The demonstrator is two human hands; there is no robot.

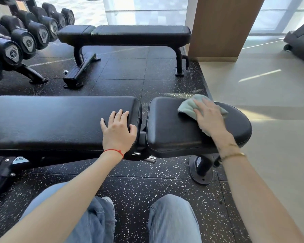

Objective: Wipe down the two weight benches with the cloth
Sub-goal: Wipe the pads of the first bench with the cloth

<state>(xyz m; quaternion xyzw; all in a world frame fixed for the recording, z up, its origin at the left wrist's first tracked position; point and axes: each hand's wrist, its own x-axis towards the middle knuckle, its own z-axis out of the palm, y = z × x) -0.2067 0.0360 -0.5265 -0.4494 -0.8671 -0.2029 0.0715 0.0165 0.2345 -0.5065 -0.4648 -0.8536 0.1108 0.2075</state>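
Cloth [188,106] lies at 2 o'clock on the near bench's seat pad [174,127], near its far edge, pressed under the flat right hand [209,118]; left hand [118,129] rests spread on the back pad [51,120]. Frame label unreadable.

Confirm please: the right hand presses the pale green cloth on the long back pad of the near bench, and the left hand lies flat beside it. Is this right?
Not quite. In the head view the right hand presses the pale green cloth on the short seat pad of the near bench, not the long back pad. The left hand lies flat on that long pad, beside it.
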